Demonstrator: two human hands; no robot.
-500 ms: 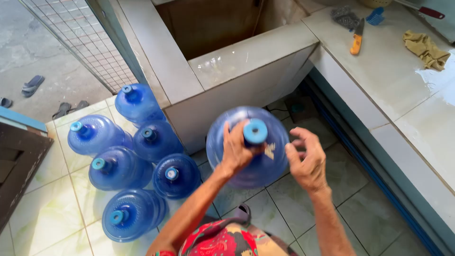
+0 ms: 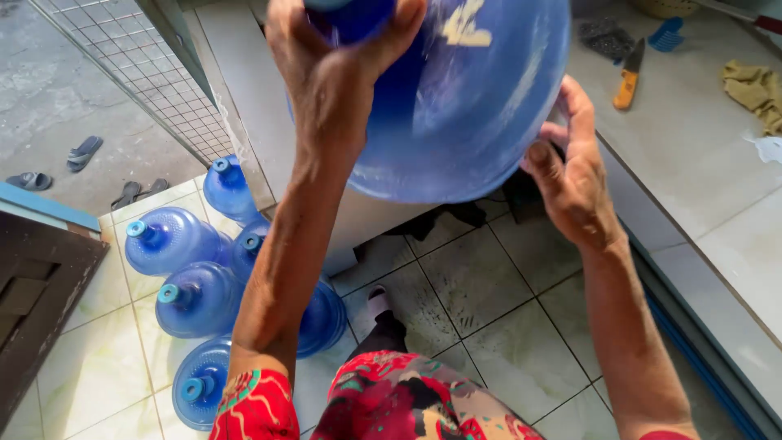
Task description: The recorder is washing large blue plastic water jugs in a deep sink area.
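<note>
Big blue water jug [image 2: 472, 106] lifted high: left hand [image 2: 342, 73] clamped round neck, right hand [image 2: 570, 175] cupping the wall. Rigid, smooth, bulky; likely empty and light.

The tiled floor [image 2: 481, 301] carried a group of blue water jugs [image 2: 195, 297] lying close together at the left. The pale counter [image 2: 692, 155] carried an orange-handled knife [image 2: 629, 77] and a yellow cloth [image 2: 753, 90].
</note>
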